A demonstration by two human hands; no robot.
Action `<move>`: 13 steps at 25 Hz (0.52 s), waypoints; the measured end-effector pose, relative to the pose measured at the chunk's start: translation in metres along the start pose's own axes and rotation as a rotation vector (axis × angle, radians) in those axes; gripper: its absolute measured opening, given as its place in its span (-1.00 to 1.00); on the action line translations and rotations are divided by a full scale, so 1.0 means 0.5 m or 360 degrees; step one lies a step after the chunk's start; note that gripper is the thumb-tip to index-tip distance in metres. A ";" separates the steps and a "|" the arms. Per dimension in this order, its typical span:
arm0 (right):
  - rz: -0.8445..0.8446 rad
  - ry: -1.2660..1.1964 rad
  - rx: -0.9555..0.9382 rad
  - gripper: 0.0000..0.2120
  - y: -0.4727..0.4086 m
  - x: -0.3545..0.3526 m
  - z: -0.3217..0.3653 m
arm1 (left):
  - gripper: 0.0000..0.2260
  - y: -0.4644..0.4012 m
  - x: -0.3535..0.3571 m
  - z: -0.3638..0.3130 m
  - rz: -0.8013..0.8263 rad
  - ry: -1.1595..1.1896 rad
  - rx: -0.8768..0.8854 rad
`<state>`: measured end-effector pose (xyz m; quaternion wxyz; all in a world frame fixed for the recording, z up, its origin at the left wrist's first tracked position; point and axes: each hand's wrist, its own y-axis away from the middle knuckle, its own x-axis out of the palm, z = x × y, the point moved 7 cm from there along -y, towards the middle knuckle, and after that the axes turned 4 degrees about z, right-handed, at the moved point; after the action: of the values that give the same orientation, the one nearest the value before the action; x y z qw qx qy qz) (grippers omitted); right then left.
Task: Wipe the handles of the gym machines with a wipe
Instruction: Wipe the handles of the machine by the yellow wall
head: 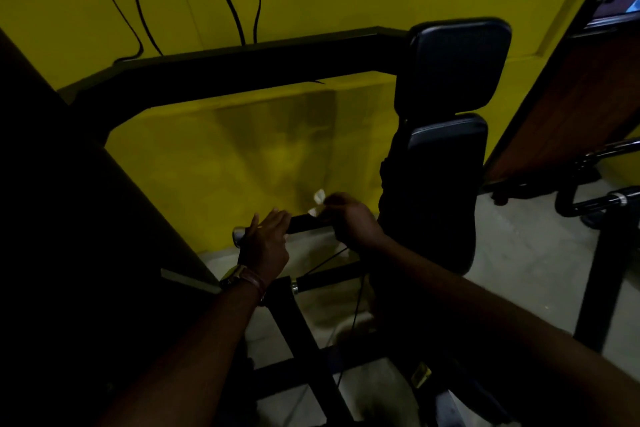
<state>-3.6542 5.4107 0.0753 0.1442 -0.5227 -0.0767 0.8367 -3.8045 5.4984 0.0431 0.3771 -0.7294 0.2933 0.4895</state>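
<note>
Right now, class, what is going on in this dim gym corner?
A person is cleaning a gym machine. The right hand holds a white wipe against a black handle. The left hand rests over the same handle near its chrome end, fingers fairly straight. A second handle lies just below, untouched. The machine's padded seat back stands to the right, before a yellow wall.

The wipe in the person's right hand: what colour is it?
White; the wipe shows in the head view, held by the right hand at the black handle.
</note>
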 end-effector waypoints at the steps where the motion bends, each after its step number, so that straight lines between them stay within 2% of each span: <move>1: -0.0082 0.0060 -0.0050 -0.65 0.016 -0.024 -0.021 | -0.55 -0.001 0.000 0.000 -0.0004 -0.0009 -0.0007; 3: -0.0185 0.0187 -0.0159 -0.67 0.027 -0.052 -0.013 | -0.53 -0.009 0.005 -0.009 0.0016 -0.0034 -0.0047; 5: -0.0099 0.0246 -0.0221 -0.64 0.009 -0.019 0.038 | -0.54 -0.020 0.014 -0.030 0.0025 -0.0004 -0.0011; 7: 0.0002 0.0244 -0.0297 -0.53 -0.007 0.031 0.085 | -0.56 -0.027 0.018 -0.039 0.0006 0.0119 0.0034; 9: 0.0016 0.0192 -0.0291 -0.47 0.001 0.023 0.066 | -0.56 -0.028 0.019 -0.031 -0.0023 0.0179 0.0041; 11: -0.0032 0.0095 -0.0118 -0.50 0.033 -0.022 -0.014 | -0.57 -0.027 0.023 -0.025 -0.0040 0.0180 0.0029; 13: -0.0119 -0.0021 0.0094 -0.65 0.078 -0.061 -0.086 | -0.62 -0.032 0.029 -0.027 -0.0046 0.0227 -0.0046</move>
<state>-3.6094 5.3629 0.0717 0.1903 -0.5094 -0.0723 0.8361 -3.7801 5.4949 0.0371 0.3517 -0.7720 0.3018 0.4350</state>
